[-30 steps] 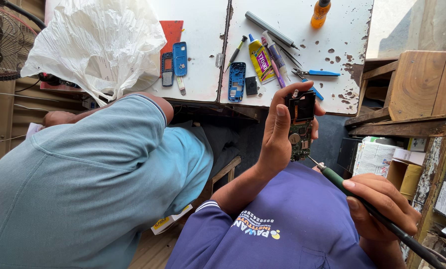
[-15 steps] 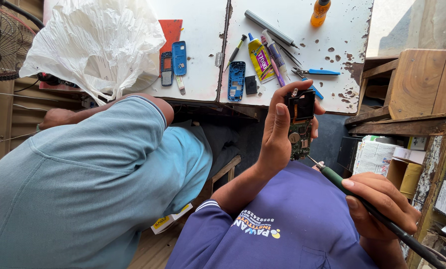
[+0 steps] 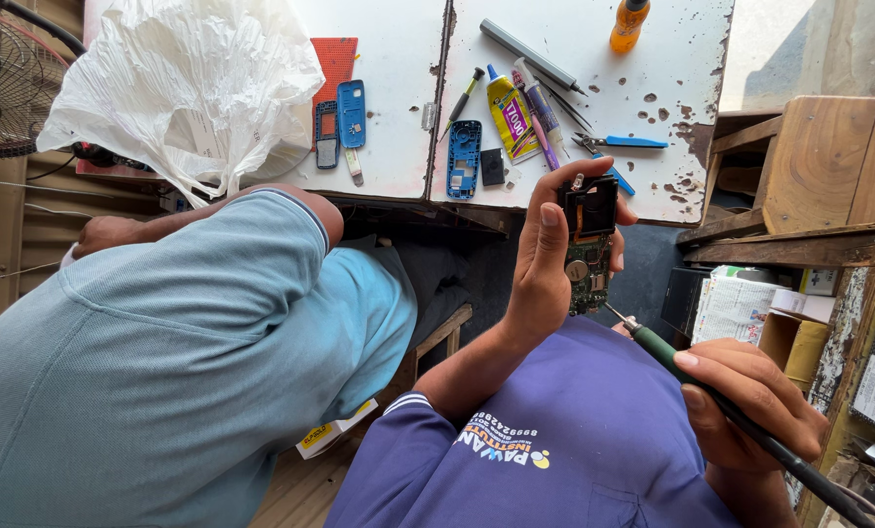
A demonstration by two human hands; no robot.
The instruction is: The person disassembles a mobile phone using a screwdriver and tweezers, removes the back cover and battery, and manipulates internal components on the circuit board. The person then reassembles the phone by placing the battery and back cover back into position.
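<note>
Bare phone circuit board (image 3: 586, 256) gripped upright in left hand (image 3: 545, 262), raised for access; right hand (image 3: 750, 401) closed around soldering iron (image 3: 672, 360), tip just beside board. Beyond hands, cluttered counter (image 3: 398, 59).

A yellow glue tube (image 3: 509, 119) lies on the white table (image 3: 398, 147); a white plastic bag (image 3: 183, 83) sits at its left.

Bright, sharp daylight; wide-angle edge distortion.
</note>
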